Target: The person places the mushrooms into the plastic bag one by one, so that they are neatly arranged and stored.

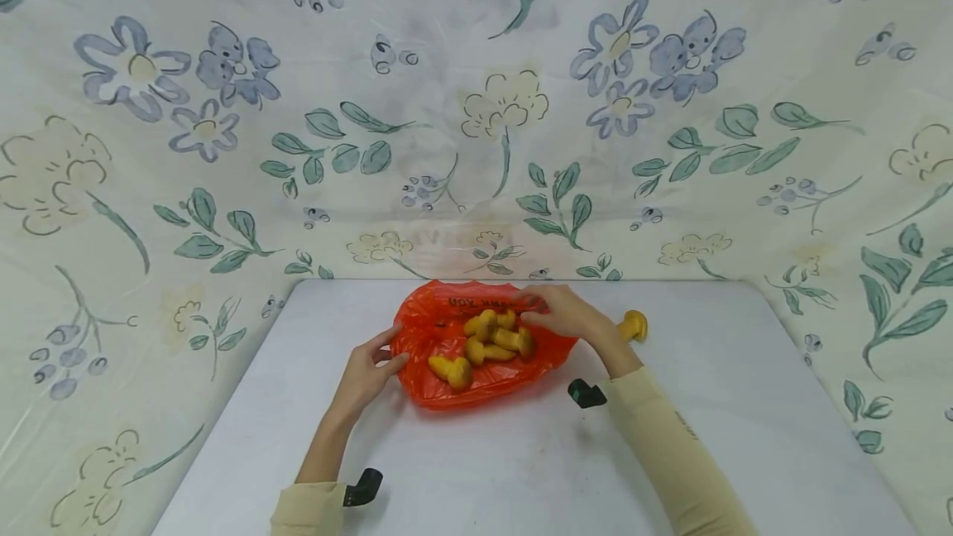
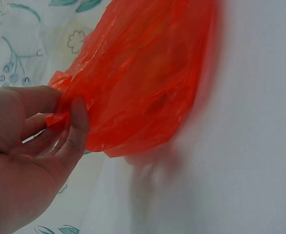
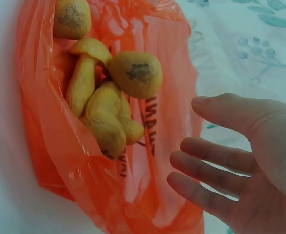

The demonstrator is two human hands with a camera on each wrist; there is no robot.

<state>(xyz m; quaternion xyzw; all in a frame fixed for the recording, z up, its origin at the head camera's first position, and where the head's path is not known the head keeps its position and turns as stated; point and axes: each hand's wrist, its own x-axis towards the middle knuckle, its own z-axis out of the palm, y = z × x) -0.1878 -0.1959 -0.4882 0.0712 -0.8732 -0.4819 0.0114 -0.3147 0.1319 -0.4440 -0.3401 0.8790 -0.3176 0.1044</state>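
A red plastic bag (image 1: pixel 417 342) lies spread on the table, its mouth wide, with dark lettering on its far side. Several yellow-brown mushrooms (image 1: pixel 452 372) rest inside, most of them bunched toward the right. At the bag's left edge, my left hand (image 1: pixel 366 375) pinches the thin plastic (image 2: pixel 138 87) between thumb and fingers. My right hand (image 1: pixel 566 314) is over the far right rim, beside the mushrooms (image 3: pixel 138 73). In the right wrist view, that hand (image 3: pixel 245 161) has its fingers extended and apart, holding nothing. One mushroom (image 1: pixel 634 326) sits outside the bag, partly behind the right forearm.
The white table (image 1: pixel 506 470) extends on all sides of the bag. Behind it hangs a floral-patterned cloth (image 1: pixel 476 180), meeting the table's far edge. A small black device (image 1: pixel 586 393) sits at the right wrist, another (image 1: pixel 363 487) at the left.
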